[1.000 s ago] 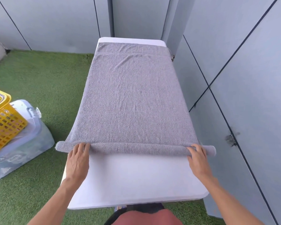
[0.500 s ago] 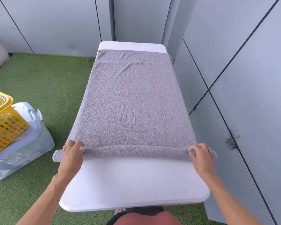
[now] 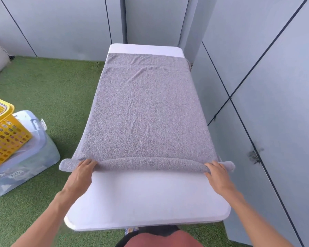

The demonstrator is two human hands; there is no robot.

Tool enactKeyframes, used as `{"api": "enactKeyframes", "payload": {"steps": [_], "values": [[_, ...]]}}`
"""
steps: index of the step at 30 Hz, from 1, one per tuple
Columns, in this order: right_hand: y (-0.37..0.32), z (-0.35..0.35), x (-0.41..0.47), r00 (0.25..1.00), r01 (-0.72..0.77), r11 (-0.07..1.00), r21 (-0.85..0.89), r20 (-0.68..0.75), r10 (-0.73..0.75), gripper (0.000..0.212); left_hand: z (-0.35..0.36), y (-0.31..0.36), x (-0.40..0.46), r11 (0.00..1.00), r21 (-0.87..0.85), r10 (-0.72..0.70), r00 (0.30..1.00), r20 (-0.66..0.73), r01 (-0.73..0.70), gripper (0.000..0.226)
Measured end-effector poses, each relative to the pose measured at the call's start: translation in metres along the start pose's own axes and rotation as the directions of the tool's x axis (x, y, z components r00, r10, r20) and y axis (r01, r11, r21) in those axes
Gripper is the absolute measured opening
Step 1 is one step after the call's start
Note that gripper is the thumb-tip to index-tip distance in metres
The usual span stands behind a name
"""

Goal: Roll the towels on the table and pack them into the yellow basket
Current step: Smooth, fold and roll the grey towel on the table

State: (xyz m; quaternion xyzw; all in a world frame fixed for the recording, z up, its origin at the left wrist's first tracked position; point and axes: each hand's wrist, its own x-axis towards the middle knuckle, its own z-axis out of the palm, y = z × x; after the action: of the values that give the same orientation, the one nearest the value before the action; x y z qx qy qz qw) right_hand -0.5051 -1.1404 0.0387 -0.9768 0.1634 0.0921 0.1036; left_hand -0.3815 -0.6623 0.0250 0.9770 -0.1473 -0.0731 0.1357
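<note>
A grey towel point(image 3: 146, 111) lies flat along the white table point(image 3: 146, 198), its near end wound into a thin roll point(image 3: 146, 164) that sticks out past both table sides. My left hand point(image 3: 81, 175) rests on the roll's left part, fingers curled over it. My right hand point(image 3: 217, 176) presses the roll's right part the same way. The yellow basket point(image 3: 4, 132) stands at the far left, cut off by the frame edge, on top of a clear bin.
A clear plastic storage bin point(image 3: 30, 157) sits on the green turf point(image 3: 52, 93) left of the table. Grey wall panels point(image 3: 275, 104) run close along the table's right side and behind it.
The roll has moved slightly farther up the table and grown a little thicker. Both hands went forward with it, and the view has tilted a bit.
</note>
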Motion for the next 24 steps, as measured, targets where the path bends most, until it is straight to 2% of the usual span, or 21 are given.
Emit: {"api": "enactKeyframes", "payload": {"steps": [1, 3, 5, 7, 8, 9, 11, 13, 15, 17, 19, 21, 24], "values": [[0.005, -0.002, -0.002, 0.998, 0.014, 1.000, -0.021, 0.065, -0.012, 0.032, -0.005, 0.000, 0.000, 1.000, -0.005, 0.007, 0.999, 0.053, -0.007, 0.034], [0.015, -0.009, -0.005, 0.977, 0.028, 0.999, -0.024, 0.211, -0.022, 0.029, -0.016, 0.001, 0.005, 0.999, 0.032, -0.037, 0.965, 0.259, 0.030, 0.035], [0.021, -0.018, -0.004, 0.951, -0.074, 0.988, 0.133, 0.308, 0.030, 0.027, -0.024, 0.000, 0.012, 0.992, -0.047, -0.091, 0.921, 0.378, 0.118, 0.031], [0.018, -0.023, -0.002, 0.945, -0.205, 0.896, 0.394, 0.318, 0.076, 0.031, -0.027, -0.003, 0.017, 0.954, -0.219, -0.138, 0.951, 0.278, 0.203, 0.030], [0.013, -0.024, -0.002, 0.957, -0.237, 0.849, 0.472, 0.264, 0.121, 0.031, -0.026, -0.002, 0.016, 0.941, -0.261, -0.179, 0.971, 0.157, 0.215, 0.030], [0.007, -0.024, -0.004, 0.973, -0.225, 0.840, 0.494, 0.154, 0.169, 0.028, -0.024, -0.001, 0.014, 0.952, -0.233, -0.198, 0.980, 0.026, 0.199, 0.029], [0.001, -0.016, -0.013, 0.965, -0.148, 0.926, 0.348, -0.155, 0.213, 0.020, -0.015, 0.006, 0.003, 0.986, -0.091, -0.157, 0.972, -0.173, 0.143, 0.018], [-0.005, -0.001, -0.029, 0.933, -0.097, 0.989, 0.111, -0.336, 0.130, 0.014, -0.005, 0.015, -0.013, 0.997, -0.023, -0.077, 0.967, -0.244, 0.073, 0.015], [-0.010, 0.014, -0.043, 0.944, -0.053, 0.998, -0.021, -0.328, 0.043, 0.025, 0.008, 0.017, -0.026, 0.999, 0.044, 0.005, 0.971, -0.239, 0.005, 0.029], [-0.011, 0.025, -0.046, 0.967, -0.007, 1.000, -0.017, -0.257, 0.002, 0.046, 0.019, 0.014, -0.030, 0.992, 0.123, 0.050, 0.984, -0.169, -0.030, 0.056], [-0.010, 0.025, -0.035, 0.979, 0.016, 0.999, 0.029, -0.205, -0.010, 0.051, 0.023, 0.012, -0.024, 0.989, 0.143, 0.050, 0.989, -0.142, -0.030, 0.068], [-0.010, 0.021, -0.019, 0.987, 0.006, 0.998, 0.068, -0.159, 0.005, 0.046, 0.020, 0.012, -0.014, 0.992, 0.123, 0.043, 0.987, -0.158, -0.024, 0.064], [-0.010, 0.005, -0.006, 0.998, -0.017, 1.000, 0.007, -0.061, 0.018, 0.037, 0.012, 0.013, -0.005, 0.994, 0.108, 0.014, 0.985, -0.170, 0.004, 0.046]]}}
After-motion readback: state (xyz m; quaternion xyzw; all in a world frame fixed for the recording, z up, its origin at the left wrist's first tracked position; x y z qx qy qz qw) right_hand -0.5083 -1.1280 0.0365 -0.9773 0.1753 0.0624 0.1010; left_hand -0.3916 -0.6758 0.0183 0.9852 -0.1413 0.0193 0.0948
